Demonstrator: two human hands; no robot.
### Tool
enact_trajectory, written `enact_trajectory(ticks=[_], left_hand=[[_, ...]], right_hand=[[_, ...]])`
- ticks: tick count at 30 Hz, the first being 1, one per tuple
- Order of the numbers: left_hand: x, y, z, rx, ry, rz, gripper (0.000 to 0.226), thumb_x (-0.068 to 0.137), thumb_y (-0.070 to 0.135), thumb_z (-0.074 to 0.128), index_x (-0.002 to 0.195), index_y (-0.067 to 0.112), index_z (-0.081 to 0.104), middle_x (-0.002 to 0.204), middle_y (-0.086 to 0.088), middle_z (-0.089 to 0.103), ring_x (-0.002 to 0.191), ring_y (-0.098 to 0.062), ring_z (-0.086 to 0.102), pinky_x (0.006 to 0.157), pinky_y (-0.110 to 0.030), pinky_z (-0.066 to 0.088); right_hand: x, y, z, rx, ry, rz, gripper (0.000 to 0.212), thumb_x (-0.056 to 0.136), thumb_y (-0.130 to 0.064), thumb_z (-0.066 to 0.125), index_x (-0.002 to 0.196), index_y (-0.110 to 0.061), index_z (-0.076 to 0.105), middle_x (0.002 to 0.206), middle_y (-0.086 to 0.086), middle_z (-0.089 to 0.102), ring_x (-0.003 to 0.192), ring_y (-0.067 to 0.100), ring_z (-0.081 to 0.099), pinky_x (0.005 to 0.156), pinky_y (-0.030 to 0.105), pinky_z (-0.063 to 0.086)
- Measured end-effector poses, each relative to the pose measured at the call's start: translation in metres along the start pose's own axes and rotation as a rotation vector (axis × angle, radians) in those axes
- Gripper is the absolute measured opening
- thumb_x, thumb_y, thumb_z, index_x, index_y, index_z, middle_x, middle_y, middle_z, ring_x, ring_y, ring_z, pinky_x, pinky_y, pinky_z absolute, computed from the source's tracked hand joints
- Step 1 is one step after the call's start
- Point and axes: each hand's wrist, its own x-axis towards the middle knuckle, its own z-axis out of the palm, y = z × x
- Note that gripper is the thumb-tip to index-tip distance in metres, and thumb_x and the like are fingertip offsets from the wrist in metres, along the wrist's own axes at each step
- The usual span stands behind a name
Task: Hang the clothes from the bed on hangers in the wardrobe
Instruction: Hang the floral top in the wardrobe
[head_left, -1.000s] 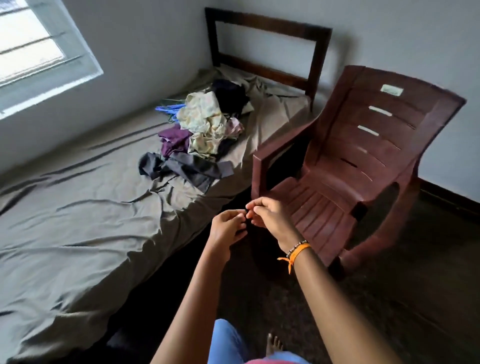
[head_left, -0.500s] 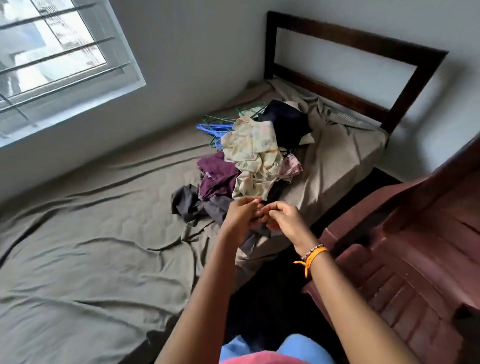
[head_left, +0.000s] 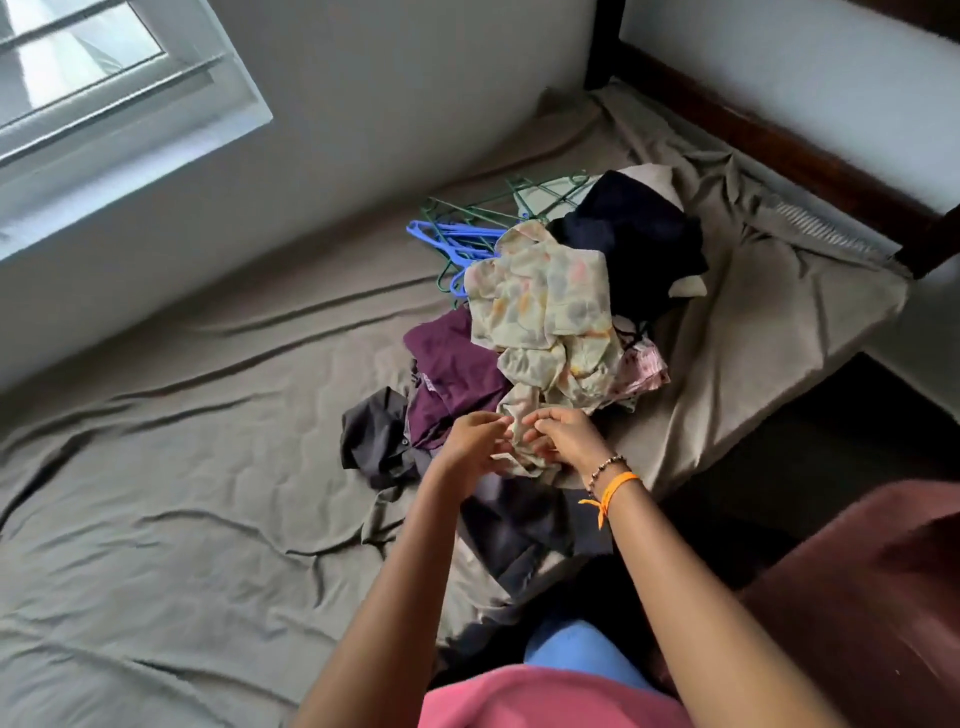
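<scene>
the clothes lie in one loose heap on the bed (head_left: 156, 519), on its grey-green sheet near the headboard (head_left: 779, 140). on top is a pale floral garment (head_left: 545, 312); beside it a purple garment (head_left: 452, 374), behind it a dark navy garment (head_left: 634, 239), and a dark grey garment (head_left: 374, 431) spreads at the near edge. the blue hangers (head_left: 447, 241) and green hangers (head_left: 478, 208) lie flat on the sheet, touching the far side of the heap, partly under the floral cloth, so they are close for the next step.

the left hand (head_left: 470, 441) and the right hand (head_left: 566, 439) are together just over the lower end of the floral garment. the fingers of both are loosely curled and point to each other. whether they already pinch the cloth or only touch each other, i cannot tell; the view is a little blurred there.

i judge that the person is about to take the first garment, because it is the top one and comes free without disturbing the rest. nothing is on a hanger yet, and the wardrobe is not in view. a brown chair (head_left: 857, 597) stands just beside the bed on the right.
</scene>
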Motion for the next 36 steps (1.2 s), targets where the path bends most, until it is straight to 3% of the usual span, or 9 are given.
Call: enact_trajectory(ticks=[5,12,17,20,24,27,30,33,36], left_hand=[[0.066,0.034,0.008,0.030,-0.004,-0.055,0.011,0.097,0.014,0.050,0.094,0.013,0.060,0.078,0.000,0.055,0.064,-0.010,0.052,0.064,-0.025,0.045],[0.120,0.035,0.019,-0.031,0.009,-0.169,0.010,0.097,0.016,0.051,0.101,0.014,0.059,0.077,0.003,0.057,0.063,-0.007,0.054,0.063,-0.019,0.045],[0.142,0.036,0.016,-0.093,0.026,-0.280,0.022,0.097,0.032,0.051,0.111,0.016,0.054,0.095,0.000,0.057,0.081,-0.014,0.058,0.071,-0.025,0.049],[0.152,0.050,0.020,-0.142,-0.071,-0.322,0.034,0.093,0.047,0.049,0.118,0.024,0.049,0.100,0.002,0.055,0.094,-0.021,0.060,0.073,-0.034,0.049],[0.159,0.045,0.018,-0.069,0.225,-0.229,0.010,0.089,0.004,0.054,0.098,0.009,0.056,0.074,-0.007,0.056,0.055,-0.015,0.054,0.048,-0.019,0.045],[0.156,0.032,0.007,-0.103,0.415,-0.244,0.023,0.086,-0.006,0.040,0.098,0.008,0.054,0.066,-0.007,0.049,0.052,-0.019,0.044,0.036,-0.014,0.037],[0.150,0.027,-0.008,-0.254,0.329,-0.410,0.036,0.077,0.014,0.037,0.102,-0.001,0.057,0.082,-0.017,0.058,0.068,-0.032,0.055,0.059,-0.039,0.053],[0.136,0.029,-0.018,-0.221,0.136,-0.417,0.030,0.088,0.007,0.039,0.107,0.004,0.061,0.086,-0.014,0.068,0.068,-0.026,0.067,0.058,-0.038,0.057],[0.122,0.027,-0.019,0.011,-0.052,-0.276,0.030,0.087,-0.010,0.042,0.105,0.004,0.061,0.081,-0.007,0.067,0.065,-0.015,0.064,0.054,-0.025,0.054]], right_hand=[[0.086,-0.013,-0.030,-0.087,0.067,0.089,0.024,0.092,0.001,0.041,0.108,0.000,0.059,0.074,0.001,0.055,0.046,0.006,0.053,0.049,0.019,0.042],[0.176,-0.056,-0.079,-0.105,0.438,-0.083,0.082,0.079,-0.001,0.058,0.146,-0.003,0.012,0.148,0.021,0.021,0.133,0.028,0.031,0.104,0.024,0.024],[0.206,-0.055,-0.065,-0.190,0.378,-0.035,0.034,0.080,-0.002,0.062,0.114,0.002,0.056,0.111,0.022,0.062,0.103,0.031,0.059,0.085,0.036,0.044],[0.182,-0.048,-0.035,-0.255,-0.052,-0.086,0.016,0.084,0.007,0.057,0.074,-0.005,0.059,0.070,0.004,0.058,0.065,0.006,0.055,0.062,0.023,0.044],[0.141,-0.021,-0.027,-0.163,-0.580,-0.044,0.035,0.086,0.014,0.052,0.120,0.004,0.054,0.097,-0.004,0.063,0.074,-0.014,0.058,0.077,0.010,0.047],[0.143,0.006,-0.040,0.038,-0.189,0.118,0.023,0.091,0.011,0.045,0.102,0.002,0.063,0.074,-0.004,0.068,0.058,-0.003,0.061,0.062,0.019,0.049],[0.158,0.028,-0.053,-0.075,0.250,0.159,0.018,0.085,-0.002,0.062,0.101,-0.009,0.061,0.092,0.006,0.060,0.083,0.013,0.057,0.082,0.037,0.047],[0.152,0.019,-0.042,0.281,-0.088,0.298,0.039,0.085,-0.031,0.065,0.122,-0.023,0.055,0.114,0.000,0.064,0.104,0.016,0.058,0.091,0.039,0.048],[0.145,0.004,-0.018,0.453,-0.212,0.266,0.024,0.091,-0.014,0.055,0.113,-0.022,0.058,0.102,-0.001,0.068,0.092,0.013,0.062,0.073,0.022,0.055]])
